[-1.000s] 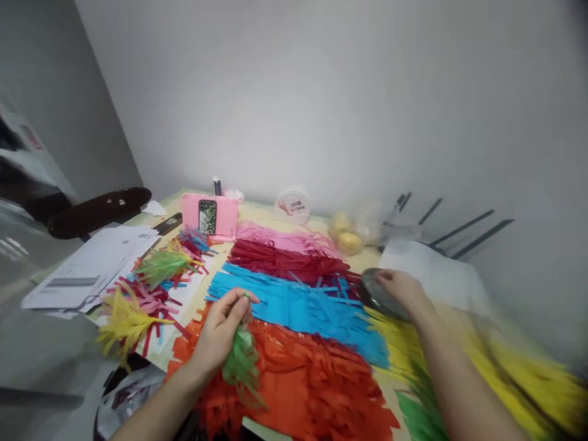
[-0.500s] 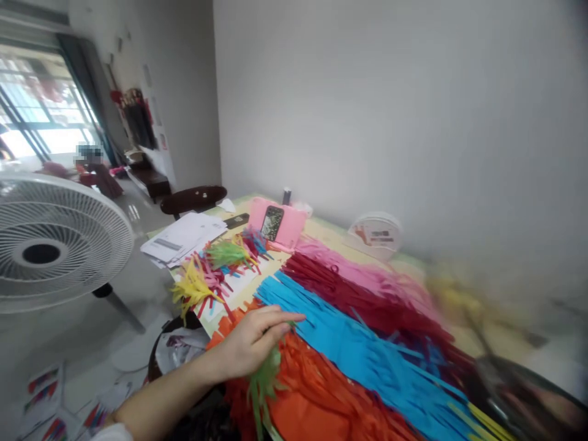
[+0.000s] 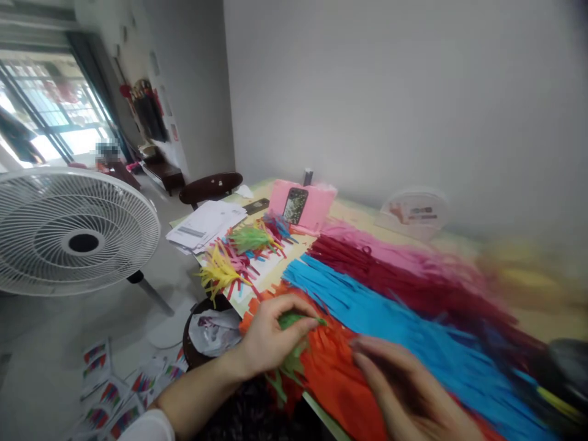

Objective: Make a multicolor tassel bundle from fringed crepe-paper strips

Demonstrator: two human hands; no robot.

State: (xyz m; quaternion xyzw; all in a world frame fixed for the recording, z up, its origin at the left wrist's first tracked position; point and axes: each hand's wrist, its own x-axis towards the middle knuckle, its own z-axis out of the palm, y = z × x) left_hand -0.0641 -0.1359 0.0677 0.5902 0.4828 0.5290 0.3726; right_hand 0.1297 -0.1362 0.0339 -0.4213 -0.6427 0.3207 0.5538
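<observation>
My left hand [image 3: 278,334] is closed, thumb and forefinger pinching the end of a green fringed paper tassel [image 3: 294,361]. The tassel's strips hang below my palm over orange paper fringe [image 3: 340,373]. To the right, my right hand [image 3: 404,386] is above the same orange fringe, thumb and fingertips brought together. It is somewhat blurred, and I cannot make out what is between the fingertips. Bright blue fringe [image 3: 362,306], dark red fringe [image 3: 395,269] and pink fringe [image 3: 367,239] lie in rows beyond. Finished-looking yellow [image 3: 220,269] and green [image 3: 252,239] tassels rest at the table's left.
A pink stand [image 3: 316,205] bears a phone [image 3: 295,205]. White papers [image 3: 206,223] are at the table's far left corner. A white fan [image 3: 78,208] is close on the left, and a stool with a plastic bag [image 3: 214,331] is beside the table. A dark blurred object [image 3: 569,367] sits right.
My right hand has left the dark tool at the lower right and come in beside my left hand. My left hand still pinches the green tassel. The view has shifted left.
</observation>
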